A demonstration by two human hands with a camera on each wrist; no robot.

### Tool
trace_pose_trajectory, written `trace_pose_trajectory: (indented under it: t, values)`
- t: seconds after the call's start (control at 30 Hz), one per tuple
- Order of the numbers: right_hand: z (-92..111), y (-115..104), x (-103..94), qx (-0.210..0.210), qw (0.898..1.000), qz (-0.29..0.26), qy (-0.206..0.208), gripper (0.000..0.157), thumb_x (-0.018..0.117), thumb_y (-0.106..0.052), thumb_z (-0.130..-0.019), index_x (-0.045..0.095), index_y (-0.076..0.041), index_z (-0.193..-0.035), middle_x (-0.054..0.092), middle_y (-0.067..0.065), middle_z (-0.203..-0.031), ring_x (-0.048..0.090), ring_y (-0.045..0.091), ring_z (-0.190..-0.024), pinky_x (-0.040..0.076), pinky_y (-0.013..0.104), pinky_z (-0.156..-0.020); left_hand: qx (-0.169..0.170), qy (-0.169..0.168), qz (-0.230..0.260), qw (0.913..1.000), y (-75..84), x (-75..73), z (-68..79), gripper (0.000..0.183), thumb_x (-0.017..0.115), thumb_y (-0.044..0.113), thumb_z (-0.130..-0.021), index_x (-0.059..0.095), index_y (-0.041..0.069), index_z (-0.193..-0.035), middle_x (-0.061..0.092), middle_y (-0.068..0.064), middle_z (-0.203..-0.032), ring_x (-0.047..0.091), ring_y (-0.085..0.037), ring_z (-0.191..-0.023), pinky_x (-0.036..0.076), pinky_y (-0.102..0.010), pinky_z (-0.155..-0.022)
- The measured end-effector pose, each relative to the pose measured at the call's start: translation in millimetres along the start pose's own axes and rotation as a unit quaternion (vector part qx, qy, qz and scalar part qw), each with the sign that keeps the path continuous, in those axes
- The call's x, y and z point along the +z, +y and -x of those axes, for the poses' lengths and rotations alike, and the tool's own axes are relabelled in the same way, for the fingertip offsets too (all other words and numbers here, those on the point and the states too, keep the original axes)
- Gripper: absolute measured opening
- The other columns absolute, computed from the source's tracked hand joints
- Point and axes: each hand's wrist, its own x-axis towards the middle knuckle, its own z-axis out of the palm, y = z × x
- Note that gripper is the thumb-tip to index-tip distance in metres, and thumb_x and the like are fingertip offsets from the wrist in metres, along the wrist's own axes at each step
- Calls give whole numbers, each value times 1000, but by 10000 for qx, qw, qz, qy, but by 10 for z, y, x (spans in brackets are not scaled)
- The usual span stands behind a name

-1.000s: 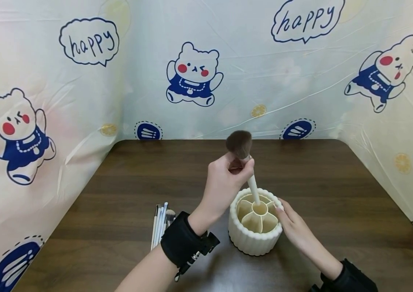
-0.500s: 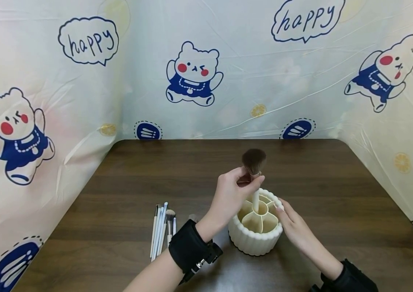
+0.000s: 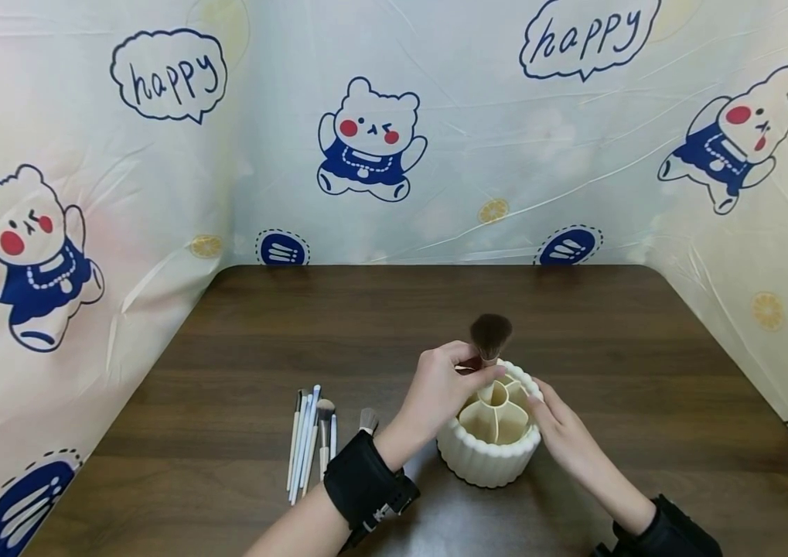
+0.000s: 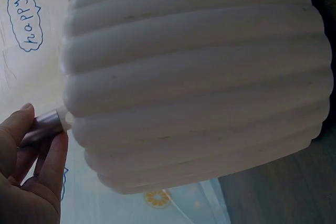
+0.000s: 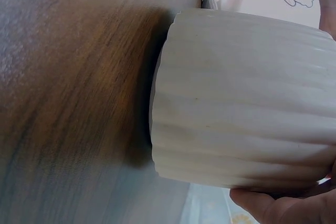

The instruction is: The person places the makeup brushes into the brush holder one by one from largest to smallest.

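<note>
A makeup brush (image 3: 491, 336) with a full dark brown head points upward over the cream brush holder (image 3: 487, 458). My left hand (image 3: 438, 391) pinches it just below the bristles; in the left wrist view the thumb and fingers grip its metallic ferrule (image 4: 46, 125). The pale handle goes down inside the holder's rim, mostly hidden by the hand, and I cannot tell which compartment it is in. Ribbed on the outside, the holder stands upright with petal-shaped compartments round a central ring. My right hand (image 3: 566, 433) grips its right side, thumb at the rim.
Left of the holder, several slim brushes (image 3: 305, 441) lie side by side on the dark wooden table (image 3: 226, 371). A brush with a grey-brown head (image 3: 325, 410) lies beside them. Another brush head (image 3: 369, 419) shows behind the left wrist strap (image 3: 369, 483). A printed curtain (image 3: 463, 155) hangs behind the table.
The left hand has moved down and slightly right, lowering the brush deeper into the holder. More of the brushes on the table has come into view. The right hand and holder stay put.
</note>
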Motion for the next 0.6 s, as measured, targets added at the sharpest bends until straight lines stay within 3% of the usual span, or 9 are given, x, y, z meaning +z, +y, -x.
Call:
trace_pose_trajectory:
  t: [0.23,0.6]
  values:
    - [-4,7,-2,42,10000,21,-54,49,29,-23,-105,29,5,-145,35,31,-147,35,44,-136,32,57,-109,-80,-214,-102,9997,-74,36,39,12,78,17,-78,75,6,-85,73,-6,-86,67,-14,-78,50,-13,-68]
    - [-11,16,9,-22,9999,80,69,48,30,-22,-105,31,4,-145,38,31,-145,38,44,-134,34,57,-106,148,-602,-600,9963,-78,22,21,10,79,16,-77,74,7,-80,68,-5,-79,61,-8,-72,47,-11,-64]
